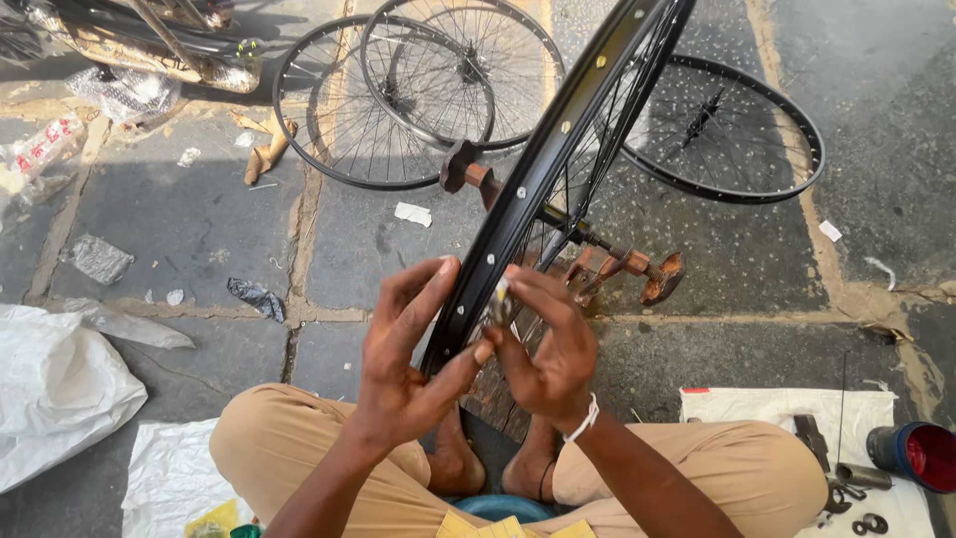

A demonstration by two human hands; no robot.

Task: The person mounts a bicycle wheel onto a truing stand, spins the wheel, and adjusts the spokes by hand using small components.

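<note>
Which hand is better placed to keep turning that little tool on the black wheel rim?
Probably the right hand: its fingers already pinch the small metal tool against the rim. The left hand only braces the rim's other side.

Wheel rim [558, 149]: glossy black metal, thin shiny metal spokes. Truing stand [597, 264]: rusty rough metal, worn wood. Ground [189, 219]: rough matt stone slabs. White sack [50, 389]: crinkled woven plastic. Trousers [757, 468]: matt tan cloth.

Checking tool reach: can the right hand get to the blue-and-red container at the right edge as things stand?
Probably yes. The right hand is at the black wheel rim, but only open white cloth lies between it and the container.
</note>
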